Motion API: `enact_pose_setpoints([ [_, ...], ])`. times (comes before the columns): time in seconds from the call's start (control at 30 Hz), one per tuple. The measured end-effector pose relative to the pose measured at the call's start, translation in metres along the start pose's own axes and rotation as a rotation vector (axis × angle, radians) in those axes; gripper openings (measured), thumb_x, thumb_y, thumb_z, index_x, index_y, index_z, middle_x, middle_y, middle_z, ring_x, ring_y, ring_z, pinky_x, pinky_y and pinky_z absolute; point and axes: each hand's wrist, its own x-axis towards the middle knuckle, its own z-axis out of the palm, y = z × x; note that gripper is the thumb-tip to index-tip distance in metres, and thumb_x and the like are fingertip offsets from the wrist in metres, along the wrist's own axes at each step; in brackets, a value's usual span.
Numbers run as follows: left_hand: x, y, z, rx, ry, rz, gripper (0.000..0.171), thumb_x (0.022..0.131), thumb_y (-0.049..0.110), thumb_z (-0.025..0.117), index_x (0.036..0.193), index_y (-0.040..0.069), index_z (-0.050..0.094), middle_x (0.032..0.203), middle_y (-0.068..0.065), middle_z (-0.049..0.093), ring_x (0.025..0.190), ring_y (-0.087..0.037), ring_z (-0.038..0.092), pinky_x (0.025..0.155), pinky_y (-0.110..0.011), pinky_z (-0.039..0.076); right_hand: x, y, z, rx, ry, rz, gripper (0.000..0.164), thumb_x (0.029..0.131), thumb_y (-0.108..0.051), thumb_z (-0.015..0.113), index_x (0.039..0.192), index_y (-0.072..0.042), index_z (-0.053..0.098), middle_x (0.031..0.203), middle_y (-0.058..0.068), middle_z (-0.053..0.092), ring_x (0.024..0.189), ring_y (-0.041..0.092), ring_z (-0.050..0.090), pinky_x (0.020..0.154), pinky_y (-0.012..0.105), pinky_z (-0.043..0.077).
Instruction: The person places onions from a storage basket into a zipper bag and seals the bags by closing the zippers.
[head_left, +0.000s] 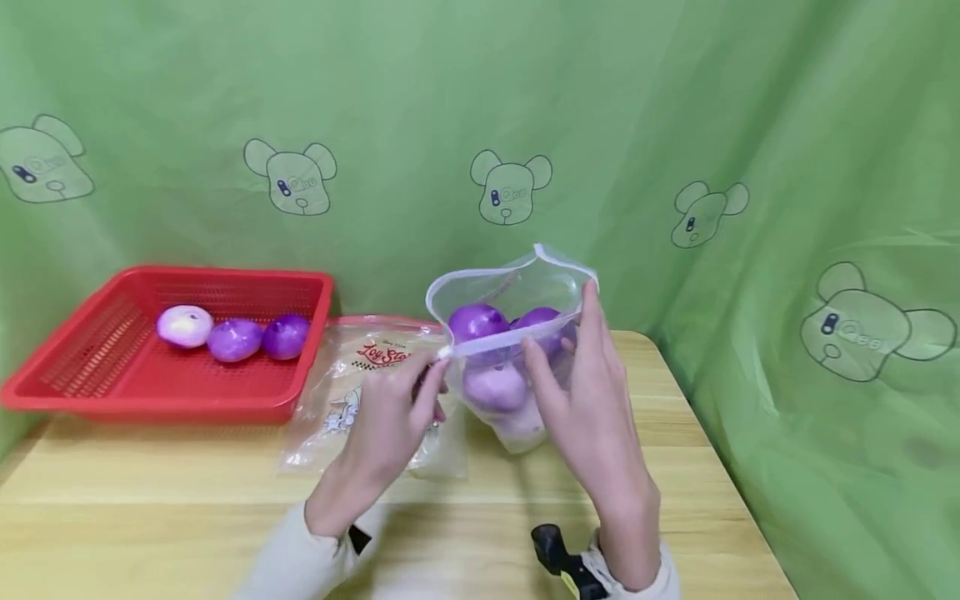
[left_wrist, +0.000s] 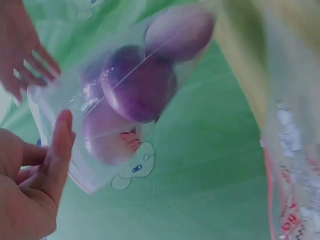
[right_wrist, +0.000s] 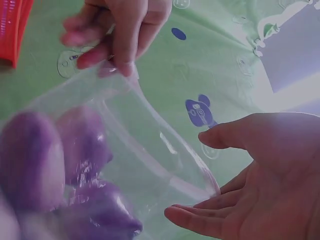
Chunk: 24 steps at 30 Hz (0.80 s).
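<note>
A clear zip bag (head_left: pixel 517 421) hangs with its mouth spread wide, its white rim facing up. Several purple onions (head_left: pixel 495 387) fill its lower part. My left hand (head_left: pixel 393 408) pinches the left corner of the rim between thumb and fingers. At the other corner, my right hand (head_left: pixel 588 400) has its straight fingers along the outside of the bag, the thumb held apart near the front rim. In the right wrist view, the fingers of the right hand (right_wrist: pixel 265 175) touch the bag's edge without curling round it.
A red plastic basket (head_left: pixel 187 407) with three purple onions (head_left: pixel 235 340) stands at the left of the wooden table (head_left: pixel 150 500). Beside it lies a flat printed plastic bag (head_left: pixel 322 433). Green curtain (head_left: pixel 420 100) with bear outlines surrounds the back and right side.
</note>
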Motion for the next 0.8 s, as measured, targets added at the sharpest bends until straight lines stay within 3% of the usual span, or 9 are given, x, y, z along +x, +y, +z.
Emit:
enact_pose_setpoints([
  [0.1,0.018,-0.002,0.001,-0.08,0.023,-0.019,0.013,0.1,0.002,0.056,0.096,-0.005,0.066,0.07,-0.009,0.065,0.055,-0.009,0.065,0.05,-0.013,0.051,-0.001,0.002,-0.005,-0.037,0.012,0.014,0.082,0.099,-0.029,0.061,0.16,-0.013,0.008,0.156,0.015,0.035,0.14,0.031,0.04,0.11,0.05,0.039],
  [0.2,0.031,-0.005,0.004,-0.062,0.023,-0.017,0.015,0.101,0.001,0.054,0.104,-0.008,0.065,0.073,-0.012,0.067,0.06,-0.013,0.068,0.055,-0.014,0.053,-0.003,0.006,-0.012,-0.108,-0.013,0.043,0.076,0.101,-0.031,0.058,0.159,-0.008,0.016,0.155,0.019,0.036,0.134,0.037,0.046,0.107,0.054,0.041],
  [0.3,0.03,-0.008,0.005,-0.016,0.024,-0.015,0.016,0.1,-0.001,0.054,0.107,-0.008,0.066,0.076,-0.013,0.068,0.062,-0.014,0.069,0.057,-0.013,0.053,-0.005,0.007,-0.017,-0.171,-0.029,0.05,0.064,0.101,-0.031,0.057,0.154,-0.004,0.031,0.147,0.021,0.047,0.124,0.038,0.054,0.102,0.054,0.045],
  [0.37,0.024,-0.009,0.005,0.005,0.032,-0.01,0.016,0.099,-0.003,0.055,0.109,-0.008,0.067,0.078,-0.014,0.069,0.064,-0.015,0.07,0.059,-0.013,0.053,-0.006,0.005,-0.019,-0.17,-0.044,0.035,0.055,0.101,-0.029,0.058,0.148,-0.004,0.044,0.131,0.017,0.061,0.112,0.032,0.062,0.095,0.049,0.051],
  [0.5,0.014,-0.005,0.002,0.048,0.047,0.038,0.015,0.098,-0.003,0.057,0.107,-0.006,0.068,0.082,-0.014,0.07,0.067,-0.016,0.069,0.062,-0.013,0.054,-0.007,-0.002,-0.012,-0.069,-0.137,-0.089,0.042,0.1,-0.022,0.061,0.139,-0.009,0.056,0.101,0.004,0.072,0.086,0.012,0.066,0.075,0.031,0.057],
  [0.63,0.01,0.008,0.001,0.132,0.032,0.145,0.016,0.094,-0.005,0.061,0.107,-0.004,0.069,0.09,-0.015,0.072,0.073,-0.018,0.07,0.067,-0.018,0.056,-0.005,-0.008,0.006,0.004,-0.221,-0.289,0.039,0.099,-0.016,0.061,0.138,-0.01,0.059,0.112,0.004,0.072,0.091,0.01,0.067,0.079,0.028,0.057],
  [0.7,0.009,0.015,0.003,0.166,0.014,0.193,0.018,0.093,-0.005,0.062,0.109,-0.003,0.07,0.093,-0.014,0.073,0.076,-0.02,0.07,0.068,-0.022,0.058,-0.004,-0.008,0.013,-0.011,-0.202,-0.346,0.037,0.099,-0.014,0.061,0.135,-0.01,0.061,0.116,0.005,0.071,0.093,0.012,0.068,0.082,0.029,0.057],
  [0.8,0.009,0.024,0.005,0.206,-0.001,0.228,0.02,0.092,-0.004,0.064,0.11,0.0,0.071,0.093,-0.011,0.072,0.077,-0.02,0.07,0.069,-0.026,0.058,-0.005,-0.008,0.017,-0.072,-0.121,-0.364,0.031,0.096,-0.009,0.064,0.127,-0.007,0.067,0.114,0.007,0.073,0.09,0.015,0.07,0.08,0.029,0.057],
])
